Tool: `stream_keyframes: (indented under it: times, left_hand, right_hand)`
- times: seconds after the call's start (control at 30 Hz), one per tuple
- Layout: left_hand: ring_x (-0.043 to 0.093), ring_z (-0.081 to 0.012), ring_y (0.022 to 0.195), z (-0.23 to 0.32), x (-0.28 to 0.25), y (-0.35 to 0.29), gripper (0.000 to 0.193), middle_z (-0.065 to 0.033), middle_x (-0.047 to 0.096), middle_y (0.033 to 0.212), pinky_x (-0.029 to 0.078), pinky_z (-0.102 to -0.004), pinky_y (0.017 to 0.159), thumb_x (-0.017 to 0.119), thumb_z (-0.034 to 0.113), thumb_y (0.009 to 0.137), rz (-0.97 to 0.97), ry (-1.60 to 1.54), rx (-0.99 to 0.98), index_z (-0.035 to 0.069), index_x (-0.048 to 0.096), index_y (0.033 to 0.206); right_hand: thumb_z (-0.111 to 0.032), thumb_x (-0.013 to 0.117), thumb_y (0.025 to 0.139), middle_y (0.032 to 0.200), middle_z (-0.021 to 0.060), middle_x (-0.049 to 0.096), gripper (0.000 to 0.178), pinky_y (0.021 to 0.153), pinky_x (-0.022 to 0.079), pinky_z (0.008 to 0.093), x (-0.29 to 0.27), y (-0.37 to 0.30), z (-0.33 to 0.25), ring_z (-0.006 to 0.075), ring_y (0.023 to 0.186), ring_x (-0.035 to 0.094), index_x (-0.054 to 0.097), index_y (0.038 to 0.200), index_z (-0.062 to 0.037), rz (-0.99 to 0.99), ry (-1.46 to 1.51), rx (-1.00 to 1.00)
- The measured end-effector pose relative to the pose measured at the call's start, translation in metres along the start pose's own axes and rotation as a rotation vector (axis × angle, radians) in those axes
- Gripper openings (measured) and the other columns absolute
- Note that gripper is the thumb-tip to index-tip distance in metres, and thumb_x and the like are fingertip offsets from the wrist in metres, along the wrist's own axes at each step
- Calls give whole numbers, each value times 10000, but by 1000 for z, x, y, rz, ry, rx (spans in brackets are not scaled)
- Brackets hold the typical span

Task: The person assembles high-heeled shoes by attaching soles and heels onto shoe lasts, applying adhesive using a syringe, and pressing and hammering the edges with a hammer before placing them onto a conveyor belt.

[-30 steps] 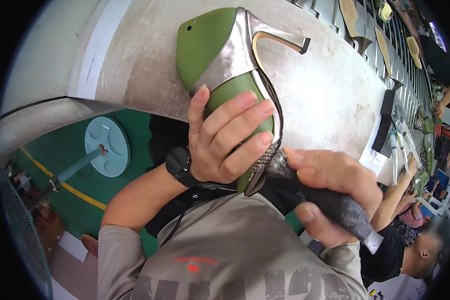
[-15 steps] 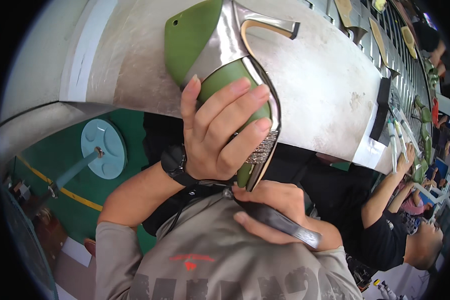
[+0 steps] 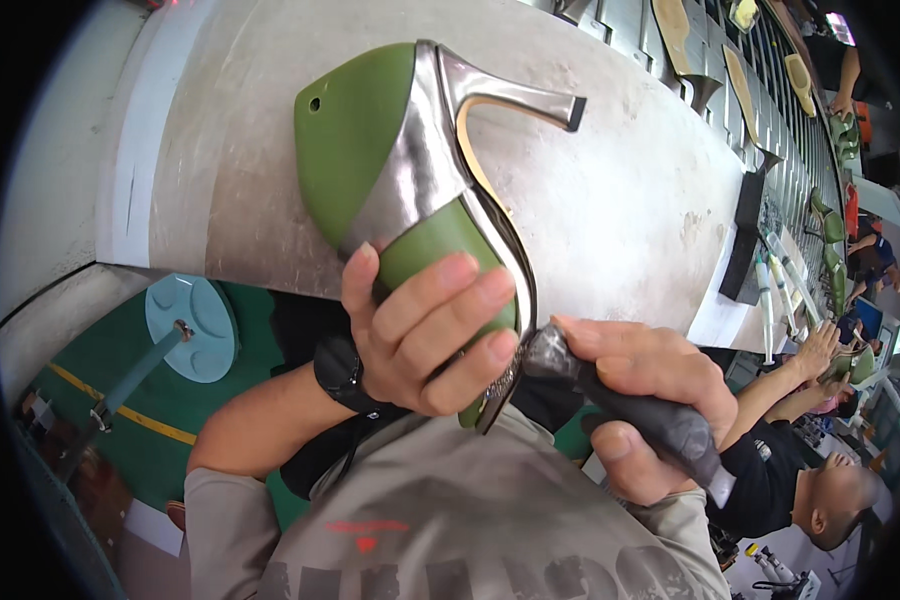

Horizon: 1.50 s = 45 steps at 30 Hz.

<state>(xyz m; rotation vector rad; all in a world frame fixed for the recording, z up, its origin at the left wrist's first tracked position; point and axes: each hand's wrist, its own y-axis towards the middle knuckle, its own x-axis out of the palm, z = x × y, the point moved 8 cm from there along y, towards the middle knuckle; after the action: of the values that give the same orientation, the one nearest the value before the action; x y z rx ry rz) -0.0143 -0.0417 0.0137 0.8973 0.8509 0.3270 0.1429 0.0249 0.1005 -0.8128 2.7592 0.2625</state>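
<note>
My left hand [image 3: 425,340], with a dark watch on its wrist, is closed around the front part of a silver high-heeled shoe [image 3: 432,165]. The shoe sits on a green shoe last [image 3: 355,140] that has a round hole near its top. Its slim heel points right, and its toe, with a glittery band, points down toward my shirt. To the right, my right hand [image 3: 660,380] grips a dark-handled tool [image 3: 660,425]. The tool's shiny rounded end is beside the sole edge near the toe; whether they touch I cannot tell. Its exact kind does not show.
A worn metal worktop [image 3: 620,190] extends beyond the shoe. Along the far right runs a slatted conveyor [image 3: 715,60] carrying insoles and heels. Syringe-like tubes [image 3: 780,280] lie near a black block [image 3: 745,235]. A co-worker [image 3: 785,480] is at the right; a blue round-based stand [image 3: 195,330] at left.
The shoe has come down and a little left with my left hand. My right hand has swung up and right from under the toe, bringing the tool's rounded end to the sole edge.
</note>
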Motion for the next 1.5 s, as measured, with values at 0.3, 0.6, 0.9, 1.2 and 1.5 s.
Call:
stream_keyframes:
  times: [0.3, 0.6, 0.9, 1.2, 1.5]
  left_hand:
    - [634, -233, 1250, 3, 3, 0, 281, -33, 686, 1316, 247, -662, 1251, 600, 231, 1045, 8, -12, 3, 184, 509, 1307]
    - [653, -262, 1225, 4, 3, 4, 317, -65, 695, 1307, 277, -652, 1238, 647, 179, 1019, 59, -16, -38, 157, 513, 1306]
    - [644, -299, 1252, 6, 9, 7, 306, -108, 682, 1332, 274, -625, 1246, 653, 156, 1015, 86, 18, -41, 146, 533, 1296]
    - [632, -304, 1258, 7, 10, 6, 298, -117, 676, 1341, 250, -649, 1244, 648, 170, 1009, 6, -28, -17, 156, 522, 1280]
    - [596, -255, 1293, 8, 19, -5, 309, -36, 654, 1337, 237, -682, 1245, 623, 203, 1018, 70, 19, 44, 188, 498, 1300]
  right_hand:
    - [-49, 797, 859, 1091, 245, 769, 317, 843, 605, 357, -10, 29, 15, 290, 957, 777, 698, 1132, 79, -168, 235, 306]
    - [-120, 773, 885, 1157, 279, 724, 323, 1010, 570, 476, -13, -3, 3, 379, 1112, 724, 659, 1135, 49, 2, 39, 108]
    - [-26, 846, 744, 987, 205, 766, 274, 866, 654, 409, 21, -18, -19, 365, 919, 782, 744, 983, 61, -147, -203, -131]
    - [-40, 720, 945, 1219, 236, 742, 346, 1024, 558, 366, -25, -20, 13, 253, 1136, 723, 627, 1245, 104, 142, 283, 272]
    - [-30, 722, 899, 1073, 191, 787, 249, 882, 591, 313, -32, 37, 44, 190, 966, 745, 705, 1120, 84, -65, 280, 506]
